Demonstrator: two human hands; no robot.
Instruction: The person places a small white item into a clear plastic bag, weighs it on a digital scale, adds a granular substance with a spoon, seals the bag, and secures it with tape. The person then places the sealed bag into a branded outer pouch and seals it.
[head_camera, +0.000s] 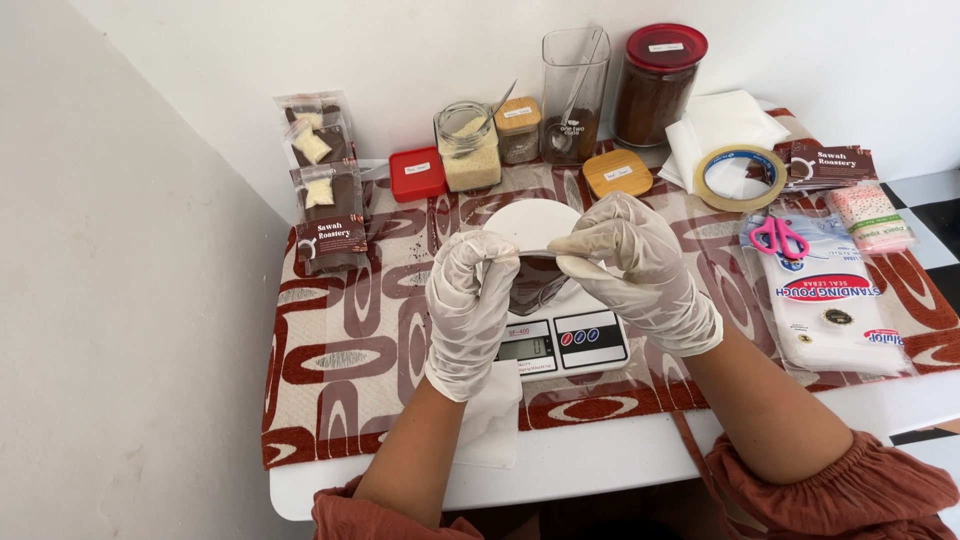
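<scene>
Both my hands wear thin white gloves and meet above a small white kitchen scale (566, 340). My left hand (466, 300) and my right hand (640, 272) pinch the top edge of a small clear pouch (533, 284) with dark brown powder in it. The pouch hangs just over the scale's round white platform (532, 222). My fingers hide most of the pouch's top edge.
Along the wall stand filled pouches (322, 180), a red box (417, 173), a glass jar of pale grains (469, 148), a tall clear container with a spoon (574, 95) and a red-lidded jar (657, 84). Tape roll (739, 177), pink scissors (779, 237) and a pouch pack (834, 305) lie right.
</scene>
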